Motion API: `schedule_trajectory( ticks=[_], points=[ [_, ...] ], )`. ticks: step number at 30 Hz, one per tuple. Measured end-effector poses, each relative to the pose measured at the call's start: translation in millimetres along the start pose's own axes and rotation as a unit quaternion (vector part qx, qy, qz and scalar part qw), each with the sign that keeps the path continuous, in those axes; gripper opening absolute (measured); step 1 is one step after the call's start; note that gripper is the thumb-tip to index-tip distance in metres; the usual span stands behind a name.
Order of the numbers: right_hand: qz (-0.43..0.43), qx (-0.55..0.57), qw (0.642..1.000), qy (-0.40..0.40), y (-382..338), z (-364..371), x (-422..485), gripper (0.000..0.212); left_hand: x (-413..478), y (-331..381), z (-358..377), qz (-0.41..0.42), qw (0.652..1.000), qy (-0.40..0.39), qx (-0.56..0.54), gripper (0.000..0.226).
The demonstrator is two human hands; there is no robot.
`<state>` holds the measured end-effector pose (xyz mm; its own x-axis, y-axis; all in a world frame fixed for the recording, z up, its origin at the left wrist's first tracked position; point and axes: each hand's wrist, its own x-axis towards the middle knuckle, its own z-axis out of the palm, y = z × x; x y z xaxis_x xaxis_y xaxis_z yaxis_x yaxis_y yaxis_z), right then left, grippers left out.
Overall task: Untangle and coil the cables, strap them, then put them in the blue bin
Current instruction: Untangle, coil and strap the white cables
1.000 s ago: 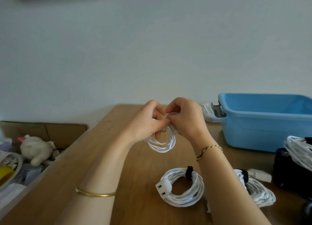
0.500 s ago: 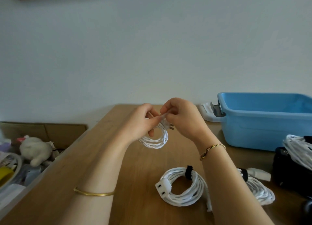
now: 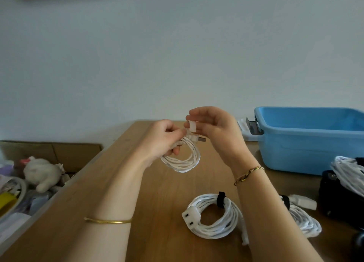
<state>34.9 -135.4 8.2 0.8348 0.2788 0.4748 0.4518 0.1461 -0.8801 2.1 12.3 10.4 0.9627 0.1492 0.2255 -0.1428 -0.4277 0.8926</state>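
Left hand (image 3: 163, 141) clamps the coiled cable (image 3: 181, 160), keeping its loops together. Right hand (image 3: 214, 128) pinches a white strap (image 3: 192, 126), likely for binding.

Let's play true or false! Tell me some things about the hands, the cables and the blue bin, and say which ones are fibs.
1. The left hand holds a small white coil up above the table. True.
2. The right hand pinches a black strap. False: the strap it pinches is white.
3. The big coil lying on the table has a black strap around it. True.
4. The small white coil lies inside the blue bin. False: it is in the left hand, to the left of the bin.
5. The plush toy sits on the table. False: it lies off the table, down on the left among other things.
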Motion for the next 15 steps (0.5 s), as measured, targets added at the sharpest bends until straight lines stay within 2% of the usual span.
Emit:
schedule_trajectory(
  ticks=[3, 6, 10, 12, 15],
  points=[
    [-0.002, -0.040, 0.999, -0.005, 5.5, 1.9, 2.4, 0.037, -1.8, 2.4, -0.5, -0.001, 1.000, -0.016, 0.006, 0.013],
    [0.001, -0.070, 0.997, 0.044, 7.8, 3.5, 3.6, 0.020, -3.9, 4.2, 0.7, 0.002, 0.999, -0.033, 0.021, 0.016],
    [0.008, -0.053, 0.997, 0.061, 5.7, 5.0, 3.1, 0.010, -2.2, 1.1, 5.4, 0.007, 0.999, -0.029, 0.029, 0.008],
    [0.008, -0.081, 0.995, 0.053, 6.9, 5.1, 4.2, 0.012, -2.3, 0.7, 6.0, 0.000, 0.999, -0.022, 0.026, 0.023],
    [0.002, -0.143, 0.988, 0.060, 12.5, 6.9, 5.5, 0.009, -4.4, 5.0, 5.8, 0.019, 0.999, -0.015, 0.024, 0.031]
  ],
)
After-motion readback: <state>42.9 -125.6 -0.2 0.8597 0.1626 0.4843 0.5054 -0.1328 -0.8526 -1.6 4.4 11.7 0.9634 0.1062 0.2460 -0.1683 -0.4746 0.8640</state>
